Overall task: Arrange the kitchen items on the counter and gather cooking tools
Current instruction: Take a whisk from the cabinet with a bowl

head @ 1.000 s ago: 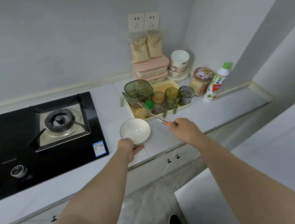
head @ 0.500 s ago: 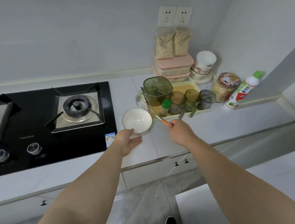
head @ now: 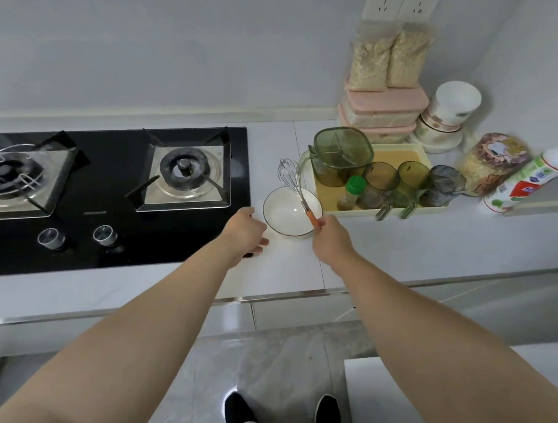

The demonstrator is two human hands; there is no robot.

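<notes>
A white bowl (head: 283, 215) stands on the white counter (head: 409, 250), just right of the black gas stove (head: 111, 236). My left hand (head: 243, 230) lies at the bowl's left side with relaxed fingers, thumb toward the rim; I see no grip on it. My right hand (head: 332, 240) pinches the orange handle of a wire whisk (head: 290, 178). The whisk slants up and left across the bowl, its wire head over the far rim.
A yellow tray (head: 400, 153) right of the bowl holds a green pitcher (head: 340, 155), a green-capped spice bottle (head: 353, 193) and three tinted cups (head: 406, 183). Behind stand pink boxes (head: 386, 109), oat bags (head: 389, 56), white cups (head: 454, 108), a jar (head: 492, 162) and a bottle (head: 534, 175).
The view swung left to show both burners. The bowl slid left toward the stove, my left hand loosened from its rim, and the whisk moved from the tray to over the bowl.
</notes>
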